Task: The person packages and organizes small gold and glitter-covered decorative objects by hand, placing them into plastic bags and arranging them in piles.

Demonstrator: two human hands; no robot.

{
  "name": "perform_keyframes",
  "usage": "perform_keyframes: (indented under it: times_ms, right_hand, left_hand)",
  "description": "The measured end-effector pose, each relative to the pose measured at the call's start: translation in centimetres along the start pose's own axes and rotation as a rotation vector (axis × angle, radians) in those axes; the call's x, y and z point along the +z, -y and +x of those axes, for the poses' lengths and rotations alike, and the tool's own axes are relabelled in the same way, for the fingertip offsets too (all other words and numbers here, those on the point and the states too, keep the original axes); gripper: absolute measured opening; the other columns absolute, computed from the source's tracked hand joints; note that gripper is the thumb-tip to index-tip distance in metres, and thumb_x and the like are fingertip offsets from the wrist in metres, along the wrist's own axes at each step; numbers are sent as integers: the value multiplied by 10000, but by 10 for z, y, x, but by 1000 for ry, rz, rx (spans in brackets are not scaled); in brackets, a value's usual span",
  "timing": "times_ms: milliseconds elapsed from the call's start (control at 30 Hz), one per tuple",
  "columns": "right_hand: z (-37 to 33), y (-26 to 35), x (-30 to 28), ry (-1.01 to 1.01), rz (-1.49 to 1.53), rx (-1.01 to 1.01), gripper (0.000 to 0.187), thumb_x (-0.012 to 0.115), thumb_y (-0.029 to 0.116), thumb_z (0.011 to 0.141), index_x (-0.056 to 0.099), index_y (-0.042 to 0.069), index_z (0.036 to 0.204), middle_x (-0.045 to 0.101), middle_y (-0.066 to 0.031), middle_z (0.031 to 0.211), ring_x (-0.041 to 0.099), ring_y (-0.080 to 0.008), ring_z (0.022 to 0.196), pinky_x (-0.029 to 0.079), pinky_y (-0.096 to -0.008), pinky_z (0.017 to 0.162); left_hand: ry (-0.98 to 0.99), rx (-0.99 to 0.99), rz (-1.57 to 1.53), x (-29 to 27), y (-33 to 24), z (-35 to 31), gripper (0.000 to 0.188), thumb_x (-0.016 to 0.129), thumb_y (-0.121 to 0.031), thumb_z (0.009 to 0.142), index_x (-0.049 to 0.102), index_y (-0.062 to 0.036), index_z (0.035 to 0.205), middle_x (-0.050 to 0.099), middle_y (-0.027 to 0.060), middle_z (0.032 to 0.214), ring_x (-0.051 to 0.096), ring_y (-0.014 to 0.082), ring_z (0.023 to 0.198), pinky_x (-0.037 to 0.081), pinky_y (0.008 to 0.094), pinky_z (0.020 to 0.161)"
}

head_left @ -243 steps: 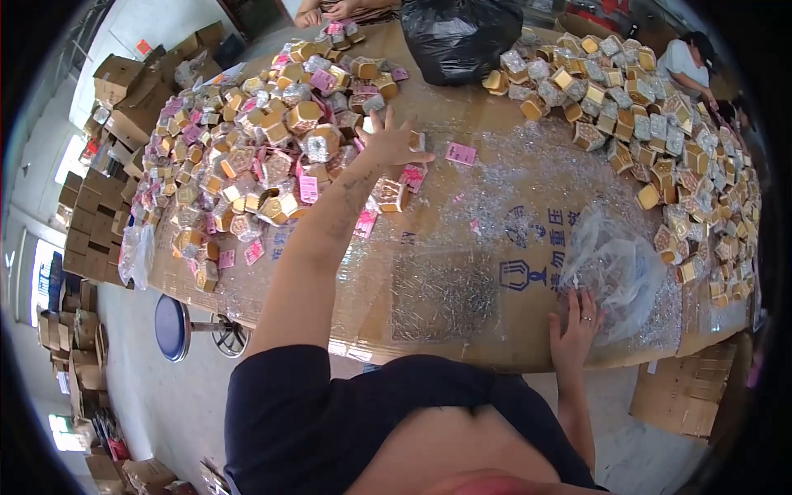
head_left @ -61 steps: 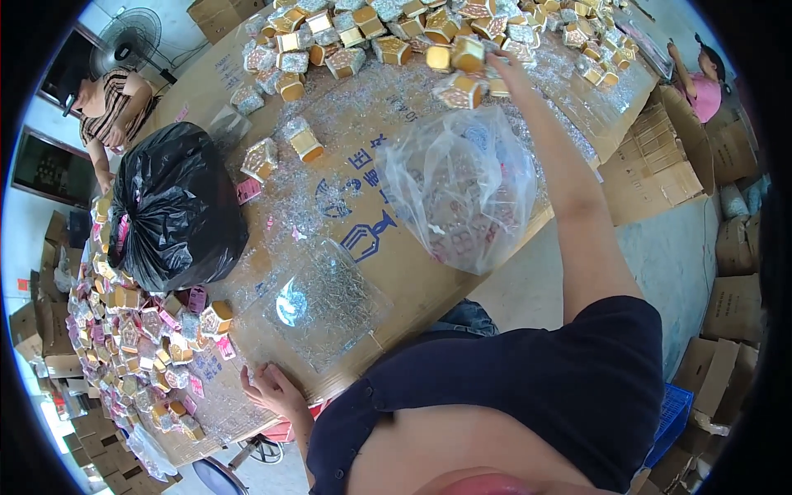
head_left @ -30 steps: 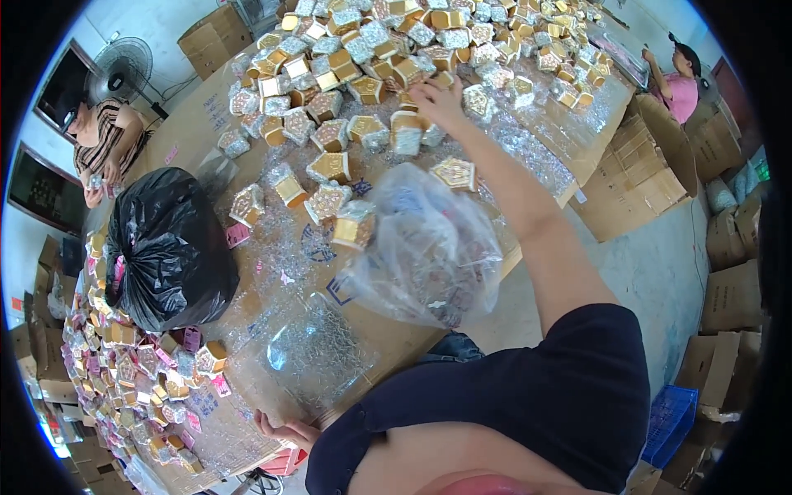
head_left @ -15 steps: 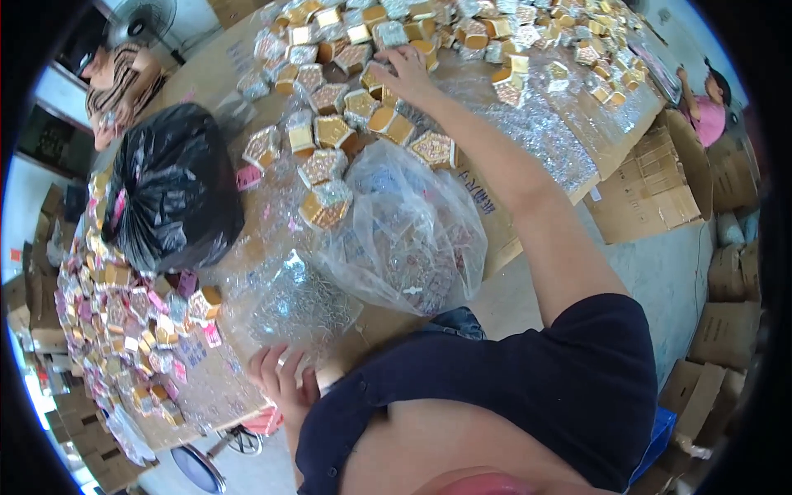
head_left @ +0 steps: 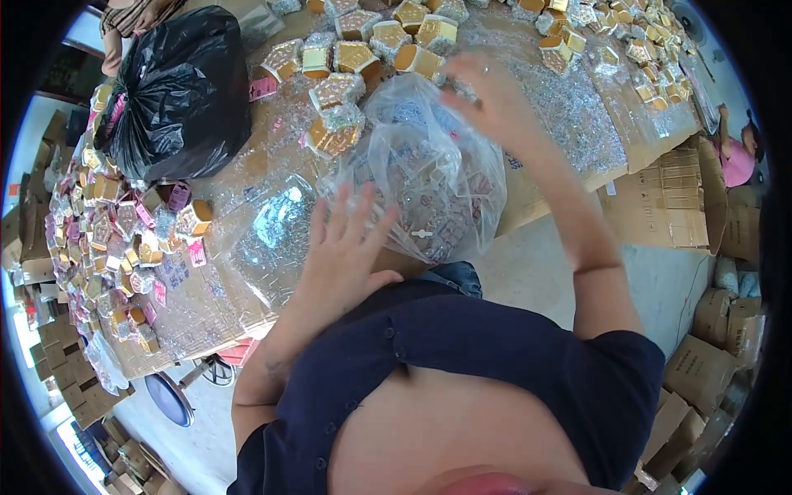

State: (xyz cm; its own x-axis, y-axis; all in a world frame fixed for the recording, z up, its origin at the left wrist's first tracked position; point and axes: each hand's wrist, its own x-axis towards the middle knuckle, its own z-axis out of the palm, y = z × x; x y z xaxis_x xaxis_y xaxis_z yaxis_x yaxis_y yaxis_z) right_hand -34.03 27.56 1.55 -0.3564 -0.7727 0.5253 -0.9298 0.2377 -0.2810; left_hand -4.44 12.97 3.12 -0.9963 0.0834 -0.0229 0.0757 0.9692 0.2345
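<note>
A bulging clear plastic bag (head_left: pixel 450 186) with small patterned pieces visible through it rests at the table's near edge. My left hand (head_left: pixel 338 264) is open at its left side, palm down with fingers spread, the fingertips against or just over the plastic. Beyond the bag's upper right my right hand (head_left: pixel 499 107) is bent and smeared by motion. Something silvery shows by its fingers; I cannot tell whether it is held. Left of that hand lie gold and glittery house-shaped ornaments (head_left: pixel 356 59), one of them a patterned ornament (head_left: pixel 334 136) touching the bag's left side.
A tied black bag (head_left: pixel 186 99) stands at the left. Many small ornaments with pink tags (head_left: pixel 124 223) cover the left table end, more ornaments (head_left: pixel 569 45) the far right. An open cardboard box (head_left: pixel 660 198) sits beyond the right edge. A round stool (head_left: pixel 171 400) is below left. Two people are nearby.
My right hand has come back from the far ornaments to beside the clear bag. My left hand has risen from the near edge to the bag. The whole view has shifted.
</note>
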Motion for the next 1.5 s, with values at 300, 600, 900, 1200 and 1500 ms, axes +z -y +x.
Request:
perform_keyframes:
  times_ms: [300,600,900,1200,1500]
  right_hand:
    - [-72,48,35,-4,-125,137,291,707,70,730,640,92,1012,630,-56,1070,546,-255,1183,350,-499,1098]
    - [-70,39,-2,-318,481,511,246,563,-40,801,632,50,1019,654,-78,1005,639,-216,931,502,-291,799]
    - [-11,14,-54,-381,896,580,246,519,51,941,590,5,1172,651,-89,1111,603,-167,1122,455,-311,996]
    - [10,26,-104,-488,1233,469,238,552,77,944,565,37,1178,658,-60,1016,645,-150,908,508,-280,802]
    - [37,88,-90,13,940,336,370,522,28,960,498,25,1329,584,-64,1222,571,-137,1062,450,-270,904]
  left_hand:
    - [112,-190,18,27,11,-51,972,823,-426,668,363,-203,1494,208,168,1597,199,406,1461,143,638,1143]
    - [23,-7,59,7,16,-28,917,802,-432,670,412,-200,1467,279,132,1576,244,375,1445,182,590,1150]
    - [-33,155,207,25,19,32,643,713,-255,768,497,-162,1366,541,80,1288,493,279,1206,356,487,1017]
    - [-182,93,76,-29,26,71,332,629,-63,783,662,-137,1105,666,70,962,640,286,924,508,410,767]
    - [-543,-106,-387,-88,25,126,237,651,-129,869,646,-61,1095,709,139,888,696,307,813,542,412,706]
